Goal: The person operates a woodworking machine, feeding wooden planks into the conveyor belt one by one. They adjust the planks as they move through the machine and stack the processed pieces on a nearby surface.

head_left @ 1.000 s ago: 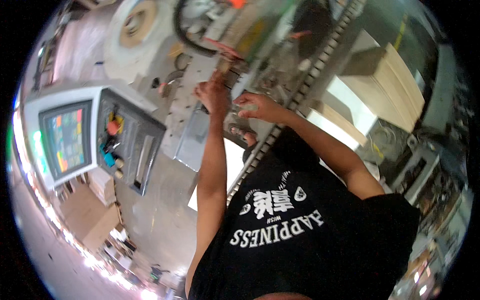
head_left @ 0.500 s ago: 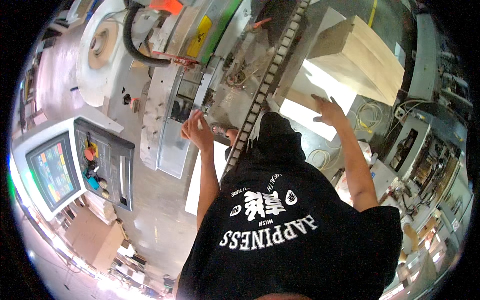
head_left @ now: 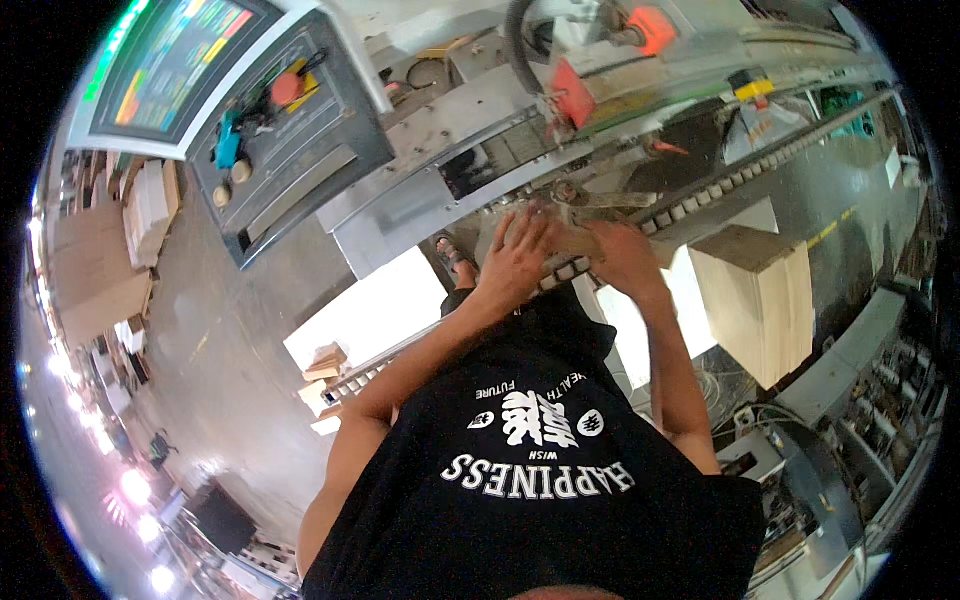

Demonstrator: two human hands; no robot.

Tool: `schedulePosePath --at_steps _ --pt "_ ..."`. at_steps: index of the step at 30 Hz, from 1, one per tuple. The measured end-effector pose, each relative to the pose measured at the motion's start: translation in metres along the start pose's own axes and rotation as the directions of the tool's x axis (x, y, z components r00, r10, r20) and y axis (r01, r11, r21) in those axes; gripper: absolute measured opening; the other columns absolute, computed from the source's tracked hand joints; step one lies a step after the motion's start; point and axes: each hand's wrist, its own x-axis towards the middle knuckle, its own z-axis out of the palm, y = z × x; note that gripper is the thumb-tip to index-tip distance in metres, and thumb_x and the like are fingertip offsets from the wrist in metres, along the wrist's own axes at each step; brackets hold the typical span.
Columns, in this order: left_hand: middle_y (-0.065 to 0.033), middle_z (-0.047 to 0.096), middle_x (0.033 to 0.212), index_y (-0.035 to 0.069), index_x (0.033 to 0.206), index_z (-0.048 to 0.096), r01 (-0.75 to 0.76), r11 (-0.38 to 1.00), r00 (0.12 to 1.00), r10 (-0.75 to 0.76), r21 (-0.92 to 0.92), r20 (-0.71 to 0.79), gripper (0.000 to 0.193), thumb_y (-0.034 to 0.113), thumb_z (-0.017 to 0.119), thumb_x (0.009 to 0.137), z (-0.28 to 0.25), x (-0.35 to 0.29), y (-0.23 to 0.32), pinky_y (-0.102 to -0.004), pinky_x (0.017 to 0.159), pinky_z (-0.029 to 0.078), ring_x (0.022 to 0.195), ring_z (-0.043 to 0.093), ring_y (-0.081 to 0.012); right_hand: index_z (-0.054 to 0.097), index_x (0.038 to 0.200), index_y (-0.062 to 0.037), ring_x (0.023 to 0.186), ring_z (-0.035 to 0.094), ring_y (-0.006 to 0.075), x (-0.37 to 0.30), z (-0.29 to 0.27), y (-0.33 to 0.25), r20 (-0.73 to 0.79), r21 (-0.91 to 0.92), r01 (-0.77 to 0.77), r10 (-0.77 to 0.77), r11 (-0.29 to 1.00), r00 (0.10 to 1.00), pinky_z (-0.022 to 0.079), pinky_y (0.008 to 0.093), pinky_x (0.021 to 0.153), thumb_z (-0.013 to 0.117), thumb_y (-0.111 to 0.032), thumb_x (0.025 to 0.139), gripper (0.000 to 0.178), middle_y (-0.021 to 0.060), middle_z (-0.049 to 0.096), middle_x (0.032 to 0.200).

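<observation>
My right hand (head_left: 625,258) is closed around one end of a light brown wooden piece (head_left: 574,241), over the chain conveyor (head_left: 690,207) at the machine's near edge. My left hand (head_left: 517,255) is at the piece's other end, its fingers stretched out and slightly apart, the tips smeared by motion. Whether the left fingers touch the wood I cannot tell. Just beyond both hands are the metal guide parts of the machine (head_left: 566,192). A tall stack of pale wooden boards (head_left: 757,300) stands to the right of my right forearm.
A control panel with a screen (head_left: 190,60) and a red knob (head_left: 288,89) juts in at upper left. A black hose (head_left: 520,45) hangs over the machine. White surfaces (head_left: 375,305) flank me, with small wood pieces (head_left: 325,362) on the left. Coiled cable (head_left: 708,375) lies right.
My right hand has come left from beside the board stack to the conveyor with the wooden piece. My left hand has moved near it. The view has turned, bringing the control panel higher.
</observation>
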Motion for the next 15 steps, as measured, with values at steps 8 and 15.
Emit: schedulePosePath --at_steps 8,15 --pt "-0.0108 0.066 0.129 0.013 0.14 0.064 0.43 0.902 0.886 -0.43 -0.039 -0.173 0.059 0.023 0.083 0.086 0.015 -0.069 -0.143 -0.0496 0.109 0.04 0.124 0.059 -0.0349 0.064 0.141 -0.0129 0.149 0.048 0.0348 0.077 0.016 -0.092 -0.476 0.008 0.504 -0.44 0.863 0.761 0.035 0.0523 0.128 0.083 -0.017 0.086 0.058 0.0119 0.054 0.158" --pt "-0.0087 0.059 0.136 0.018 0.133 0.067 0.467 0.884 0.826 -0.448 -0.028 -0.344 0.052 0.032 0.086 0.087 0.018 -0.043 -0.181 -0.0548 0.112 0.034 0.132 0.051 -0.0334 0.055 0.15 -0.007 0.144 0.05 0.0288 0.143 0.139 -0.074 -0.18 0.98 0.178 0.027 0.086 0.983 0.05 0.0418 0.114 0.08 -0.015 0.097 0.059 0.0079 0.051 0.156"
